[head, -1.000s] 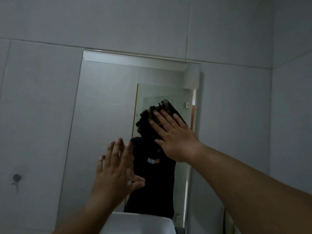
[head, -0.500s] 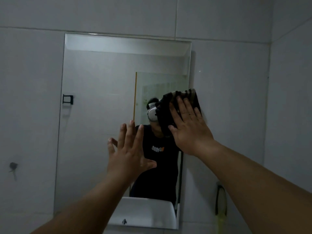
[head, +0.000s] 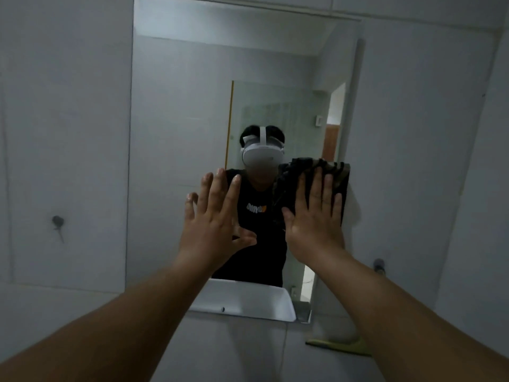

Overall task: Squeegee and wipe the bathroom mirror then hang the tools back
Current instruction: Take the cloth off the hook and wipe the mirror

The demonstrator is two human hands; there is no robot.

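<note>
Wall (head: 66,133): large pale tiles, matte, thin grout lines; a small dark fitting sits on it left of the mirror, purpose unclear.

Mirror (head: 179,119): tall rectangle with a bevelled edge, smooth glass, fixed flat to the wall. It reflects the person and a white basin at its lower edge.

Left hand (head: 214,219): raised before the mirror's middle, palm forward, fingers spread, grip open and holding nothing. Whether it touches the glass cannot be told.

Right hand (head: 316,219): flat, fingers spread, pressing the cloth against the glass; no closed grip, the palm pins it.

Cloth (head: 333,175): dark, soft, folded into a rough square with lighter stripes near its top edge. It lies on the mirror's right side at mid-height, its right edge about level with the mirror's border.

Squeegee (head: 341,346): only a yellowish blade-like strip shows, low on the wall below the mirror's right corner; probably hung there already, though its hook is hidden by the right arm.

Step in hand, judged: wiping. Done well, it calls for even palm pressure so that the whole fold bears on the glass, overlapping passes, and a run along the right edge and bottom border, where streaks are likely to collect. The cloth then needs hanging.
</note>
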